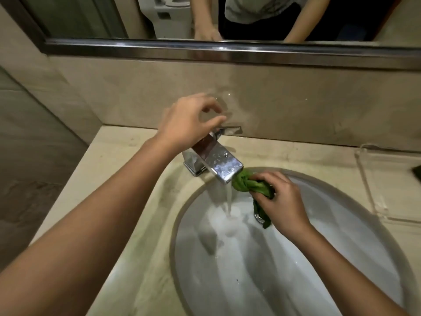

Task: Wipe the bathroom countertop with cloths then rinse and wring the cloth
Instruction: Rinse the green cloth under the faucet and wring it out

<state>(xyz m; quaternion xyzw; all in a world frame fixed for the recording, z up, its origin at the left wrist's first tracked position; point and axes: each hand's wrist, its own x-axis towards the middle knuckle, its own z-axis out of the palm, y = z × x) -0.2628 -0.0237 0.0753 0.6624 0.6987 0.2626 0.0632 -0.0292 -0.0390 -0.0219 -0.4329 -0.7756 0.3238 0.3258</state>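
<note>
— Forearms come in from the bottom edge, both bare. Which step are we at?

— Rinsing, I'd say. Take the tap (211, 156) as the landmark: water runs from its spout into the basin (341, 236). The right hand (281, 202) is clamped on the green cloth (246, 183), bunched and twisted, just right of the spout and touching its tip, with a tail hanging down toward the drain.

— And the left hand (189, 124)?

— Behind and above the tap, over its lever (230, 130). Fingers are loosely apart and curled, holding nothing; the forefinger looks to rest on the lever, though I can't tell how firmly.

— So what does the next move call for?

— My judgement: the cloth sits beside the stream rather than under it, so it wants shifting left into the water, or else the lever pushed down to stop the flow. After that the left hand must come forward of the tap to take the loose tail, so both can twist it over the basin.

— The surface (127, 179)?

— Pale stone, mottled, with wet patches left of the tap. Whether wiping is finished I can't tell. Far right of the tap stands something clear, perhaps a tray (373, 197); hard to make out.

— The room?

— Beige tiled wall behind the tap, a steel-framed mirror (227, 49) above it, reflecting the person's arms and a toilet.
</note>
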